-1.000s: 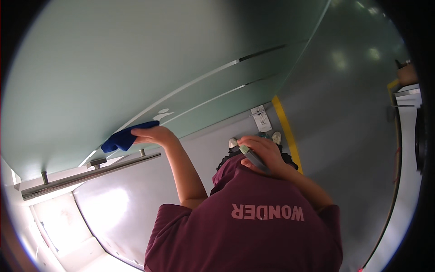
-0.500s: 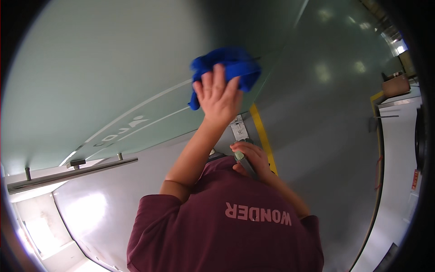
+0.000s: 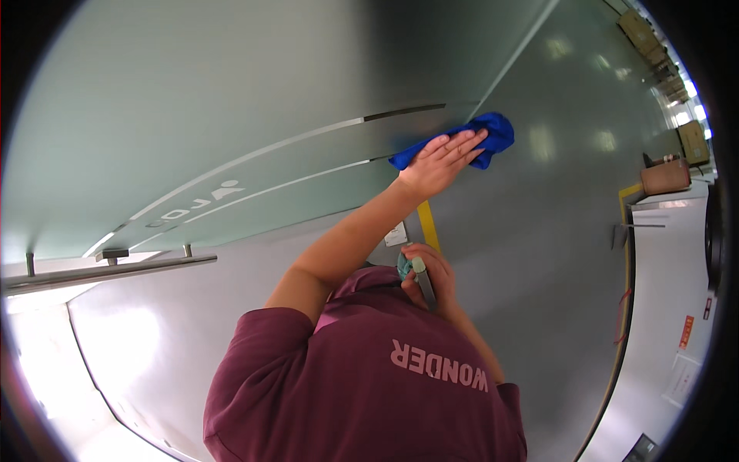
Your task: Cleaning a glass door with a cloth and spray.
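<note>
My left hand (image 3: 435, 163) presses a blue cloth (image 3: 493, 138) against a frosted glass panel (image 3: 231, 85), near the panel's edge. Its fingers lie together over the bunched cloth. Close to my chest, my right hand (image 3: 433, 269) is closed around a grey handle (image 3: 424, 286) with a pale green end. A teal part (image 3: 404, 266) shows beside these fingers; the rest of the handled thing is hidden, so its kind cannot be made out.
A metal bar handle (image 3: 115, 273) stands off the glass at the left. Yellow tape (image 3: 428, 225) runs along the grey floor (image 3: 539, 269). At the right are a white cabinet (image 3: 662, 269) and a brown box (image 3: 666, 177).
My left hand has slid the blue cloth to the right, toward the glass edge, uncovering dark ends of the stripes. My right hand still holds the grey handle, now turned slightly.
</note>
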`<state>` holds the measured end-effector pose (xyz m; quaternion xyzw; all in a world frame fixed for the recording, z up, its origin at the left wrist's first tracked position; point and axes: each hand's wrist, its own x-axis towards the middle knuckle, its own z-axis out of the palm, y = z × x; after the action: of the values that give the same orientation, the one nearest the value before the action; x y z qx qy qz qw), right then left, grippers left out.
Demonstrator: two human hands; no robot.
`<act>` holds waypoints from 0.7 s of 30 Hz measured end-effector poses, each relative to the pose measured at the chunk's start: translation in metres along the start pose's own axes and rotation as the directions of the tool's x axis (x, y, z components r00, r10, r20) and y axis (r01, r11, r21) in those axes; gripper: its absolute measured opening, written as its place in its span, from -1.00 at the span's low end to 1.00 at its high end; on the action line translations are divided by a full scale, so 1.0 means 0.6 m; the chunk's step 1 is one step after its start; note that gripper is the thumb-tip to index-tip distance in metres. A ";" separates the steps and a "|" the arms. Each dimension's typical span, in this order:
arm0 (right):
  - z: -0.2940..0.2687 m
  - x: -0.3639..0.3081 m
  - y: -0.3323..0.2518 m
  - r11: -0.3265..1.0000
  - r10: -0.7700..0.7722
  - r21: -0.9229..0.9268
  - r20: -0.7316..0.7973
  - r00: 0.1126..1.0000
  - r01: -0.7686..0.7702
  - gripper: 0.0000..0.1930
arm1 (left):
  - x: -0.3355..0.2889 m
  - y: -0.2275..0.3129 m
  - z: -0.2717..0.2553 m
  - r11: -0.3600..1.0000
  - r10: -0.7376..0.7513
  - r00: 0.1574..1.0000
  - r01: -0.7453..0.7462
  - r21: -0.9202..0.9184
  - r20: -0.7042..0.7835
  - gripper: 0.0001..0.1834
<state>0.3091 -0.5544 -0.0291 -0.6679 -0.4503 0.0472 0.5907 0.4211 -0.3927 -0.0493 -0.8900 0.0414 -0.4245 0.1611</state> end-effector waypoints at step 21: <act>0.111 0.079 -0.035 0.995 -0.058 0.095 0.269 0.961 0.033 -0.59 | -0.324 -0.247 -0.189 0.952 -0.307 0.947 0.305 0.038 0.091 -0.82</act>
<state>0.2859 -0.4758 -0.0093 -0.6176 -0.5396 0.1447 0.5536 0.2010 -0.2400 -0.0791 -0.9031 -0.1098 -0.4015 0.1055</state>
